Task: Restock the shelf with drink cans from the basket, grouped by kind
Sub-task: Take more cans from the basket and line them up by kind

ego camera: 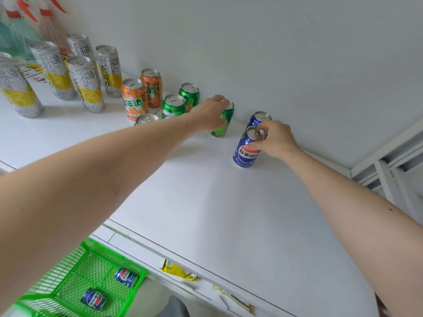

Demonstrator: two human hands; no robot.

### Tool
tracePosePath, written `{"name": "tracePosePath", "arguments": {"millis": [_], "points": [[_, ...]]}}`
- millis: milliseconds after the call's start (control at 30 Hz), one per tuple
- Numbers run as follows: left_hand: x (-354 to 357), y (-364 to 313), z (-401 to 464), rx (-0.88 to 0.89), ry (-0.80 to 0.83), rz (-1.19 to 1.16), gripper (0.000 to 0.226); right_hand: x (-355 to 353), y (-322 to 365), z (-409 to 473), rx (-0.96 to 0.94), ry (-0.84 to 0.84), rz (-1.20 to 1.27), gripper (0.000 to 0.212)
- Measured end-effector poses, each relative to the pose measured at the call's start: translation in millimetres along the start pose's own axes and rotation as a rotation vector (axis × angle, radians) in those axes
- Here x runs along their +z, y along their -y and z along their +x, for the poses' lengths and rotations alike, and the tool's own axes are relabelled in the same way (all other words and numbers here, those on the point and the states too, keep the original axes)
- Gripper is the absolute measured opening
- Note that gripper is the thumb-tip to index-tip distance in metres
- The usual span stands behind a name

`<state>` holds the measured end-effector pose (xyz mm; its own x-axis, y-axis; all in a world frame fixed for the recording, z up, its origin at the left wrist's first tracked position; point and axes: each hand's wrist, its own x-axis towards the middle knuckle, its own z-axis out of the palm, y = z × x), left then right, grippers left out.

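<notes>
Nearest me, below the shelf's front edge, I see the green basket (75, 280), a plastic mesh tray with slatted walls. Two blue cans (126, 277) (93, 298) lie on their sides in it, apart from each other.

My left hand (211, 114) reaches to the shelf's back edge and wraps a green can (225, 121) there: thumb on the near side, fingers curled over its far side and rim. That can stands tilted in this wide view, base on the shelf (229, 213).

My right hand (275, 138) pinches a blue can (248, 148) near its silver top, thumb on the front, fingers curled behind. It stands upright, just in front of a second blue can (261, 117) against the back wall.

Left of the green can stand more green cans (174, 106), glossy and cylindrical, then two orange cans (134, 98), then tall slim silver-and-yellow cans (85, 84) toward the left end. The shelf is smooth, matte white board.

Yellow wrappers (177, 271) lie on a lower ledge.
</notes>
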<state>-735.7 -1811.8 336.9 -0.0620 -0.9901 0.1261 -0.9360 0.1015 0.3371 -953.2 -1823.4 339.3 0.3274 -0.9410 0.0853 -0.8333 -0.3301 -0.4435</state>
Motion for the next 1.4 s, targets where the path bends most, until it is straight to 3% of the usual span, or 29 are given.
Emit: {"name": "tracePosePath", "arguments": {"millis": [200, 400, 533, 733, 1167, 1400], "points": [[5, -7, -37, 0.020, 0.011, 0.069, 0.040, 0, 6, -10, 0.062, -0.006, 0.010, 0.042], [4, -8, -73, 0.055, 0.061, 0.097, 0.043, 6, 15, -21, 0.085, -0.002, -0.093, 0.052], [-5, 1, -108, 0.103, 0.079, 0.118, 0.044, 12, 37, -39, 0.126, -0.156, -0.069, 0.066], [-28, 41, -180, 0.142, 0.115, 0.128, 0.042, 43, 100, -86, 0.136, -0.322, -0.026, 0.048], [-43, 209, -371, 0.093, 0.203, 0.067, 0.032, 225, 289, -225, 0.070, -0.495, 0.229, 0.033], [21, 305, -430, -0.119, 0.342, 0.000, 0.032, 345, 311, -266, 0.022, -0.378, 0.287, 0.022]]}}
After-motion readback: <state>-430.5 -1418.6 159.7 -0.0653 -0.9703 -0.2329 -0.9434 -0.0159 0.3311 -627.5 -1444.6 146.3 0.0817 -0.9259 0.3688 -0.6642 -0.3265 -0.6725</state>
